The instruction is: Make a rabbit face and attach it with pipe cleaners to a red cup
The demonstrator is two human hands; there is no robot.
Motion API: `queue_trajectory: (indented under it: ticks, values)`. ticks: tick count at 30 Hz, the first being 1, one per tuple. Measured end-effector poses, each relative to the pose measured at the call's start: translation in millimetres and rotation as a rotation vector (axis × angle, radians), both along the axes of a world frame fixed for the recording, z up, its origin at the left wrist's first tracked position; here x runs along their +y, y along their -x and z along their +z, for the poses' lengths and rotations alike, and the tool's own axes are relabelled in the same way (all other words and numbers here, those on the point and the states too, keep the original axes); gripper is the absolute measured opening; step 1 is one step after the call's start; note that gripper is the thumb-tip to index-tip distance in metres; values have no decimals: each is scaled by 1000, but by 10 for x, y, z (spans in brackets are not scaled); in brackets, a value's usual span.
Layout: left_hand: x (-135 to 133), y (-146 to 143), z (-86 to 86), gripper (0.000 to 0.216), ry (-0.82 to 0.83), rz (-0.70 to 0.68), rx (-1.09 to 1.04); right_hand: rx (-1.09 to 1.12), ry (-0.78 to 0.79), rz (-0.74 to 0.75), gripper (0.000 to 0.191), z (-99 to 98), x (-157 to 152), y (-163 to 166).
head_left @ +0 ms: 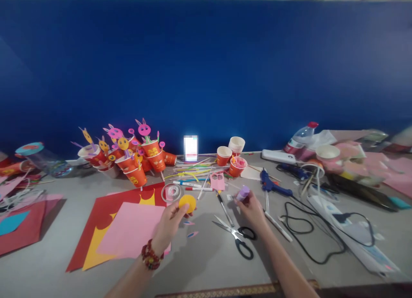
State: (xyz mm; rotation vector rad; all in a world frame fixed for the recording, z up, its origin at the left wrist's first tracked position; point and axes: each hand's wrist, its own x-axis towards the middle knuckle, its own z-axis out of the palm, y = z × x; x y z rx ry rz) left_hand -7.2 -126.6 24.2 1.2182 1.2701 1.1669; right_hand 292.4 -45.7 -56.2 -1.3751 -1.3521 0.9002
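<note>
My left hand (174, 218) pinches a yellow paper disc (187, 203) between thumb and fingers, above the table near a roll of clear tape (171, 193). Two small pink-and-blue paper ear pieces (192, 234) lie just below it. My right hand (252, 208) is closed around a short purple cylinder that looks like a glue stick (243, 192). Open scissors (237, 234) with black handles rest between my forearms. A pen (225, 208) lies beyond them. Behind it is a pink card piece (217, 182) with two round dark marks.
Red cups with paper animal faces (135, 171) cluster at back left. Pink paper (131, 229) covers yellow and red sheets. More cups (224, 155) and a lit screen (191, 148) stand behind. On the right are a blue glue gun (273, 185), black cable (313, 258) and power strip (354, 242).
</note>
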Motion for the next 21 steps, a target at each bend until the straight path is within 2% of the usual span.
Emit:
queue_trajectory:
  ticks: [7, 12, 14, 16, 17, 18, 19, 21]
  values:
    - [-137, 33, 2, 39, 47, 50, -106, -98, -5, 9, 47, -28, 8, 11]
    - [-168, 69, 27, 38, 35, 49, -95, -168, -37, -50, 61, 143, -109, 5]
    - [-191, 92, 36, 37, 29, 53, -67, -226, -110, -143, 61, 283, -271, 26]
    - [-210, 97, 41, 36, 10, 60, -30, -364, -335, -271, 45, 434, -497, 118]
    - [-215, 85, 41, 36, -1, 66, -16, -394, -441, -287, 34, 504, -620, 200]
    - [-219, 60, 39, 36, -10, 75, -11, -399, -526, -261, 22, 566, -739, 307]
    - [-221, 22, 35, 36, -13, 81, -17, -408, -587, -165, 14, 621, -845, 434]
    - [-229, -89, 12, 36, 5, 93, -69, -424, -627, 100, 18, 702, -995, 726]
